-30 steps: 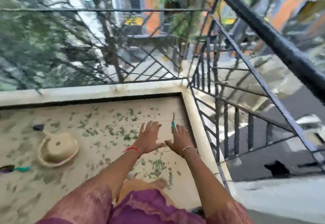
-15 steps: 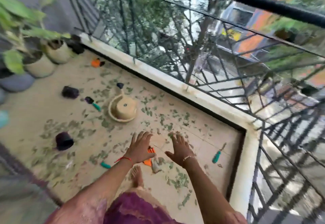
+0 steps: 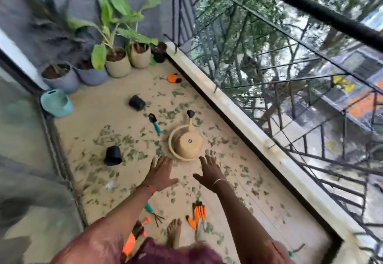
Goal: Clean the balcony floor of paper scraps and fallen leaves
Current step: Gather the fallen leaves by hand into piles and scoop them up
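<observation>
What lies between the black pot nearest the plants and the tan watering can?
A teal-handled trowel lies on the floor between the black pot and the tan watering can, amid scattered leaves, in the head view.

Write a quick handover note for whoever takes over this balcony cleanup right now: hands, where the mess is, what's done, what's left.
Left hand: open, fingers spread, empty, over the floor.
Right hand: open, empty, beside it.
Leaves: scattered over most of the floor, around the beige container, black pots, trowel and orange gloves.
Paper: one pale scrap by the left forearm may be paper; hard to tell.
Done: no pile or bag in view.
Left: gather all leaves and scraps, probably shifting pots and tools to reach them.
</observation>
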A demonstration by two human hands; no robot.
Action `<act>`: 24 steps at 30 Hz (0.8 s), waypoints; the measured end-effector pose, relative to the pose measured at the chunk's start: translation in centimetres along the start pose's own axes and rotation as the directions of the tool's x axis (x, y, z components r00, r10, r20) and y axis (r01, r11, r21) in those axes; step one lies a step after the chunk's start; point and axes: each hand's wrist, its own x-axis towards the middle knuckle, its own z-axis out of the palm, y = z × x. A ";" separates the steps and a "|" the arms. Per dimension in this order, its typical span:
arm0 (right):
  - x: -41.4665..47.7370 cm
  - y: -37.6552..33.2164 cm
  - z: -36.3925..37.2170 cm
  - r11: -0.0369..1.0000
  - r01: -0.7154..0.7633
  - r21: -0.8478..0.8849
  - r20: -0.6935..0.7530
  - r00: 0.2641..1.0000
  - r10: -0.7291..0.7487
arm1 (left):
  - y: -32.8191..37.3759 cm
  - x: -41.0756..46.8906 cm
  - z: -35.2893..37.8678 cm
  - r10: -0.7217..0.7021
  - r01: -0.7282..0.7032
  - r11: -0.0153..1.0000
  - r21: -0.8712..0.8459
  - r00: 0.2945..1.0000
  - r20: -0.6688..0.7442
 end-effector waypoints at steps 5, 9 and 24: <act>5.2 -4.3 -1.6 0.992 0.116 -0.058 0.043 0.993 -0.113 | -5.1 1.3 -2.0 -0.116 0.109 0.981 -0.163 0.993 -0.035; 9.8 -7.6 -2.9 0.974 0.192 -0.118 0.105 0.978 -0.180 | -8.7 2.9 -3.5 -0.220 0.195 0.953 -0.234 0.972 -0.088; 34.6 -20.3 -10.3 0.935 0.327 -0.139 0.215 0.931 -0.294 | -24.8 17.9 -15.1 -0.361 0.333 0.903 -0.270 0.931 -0.058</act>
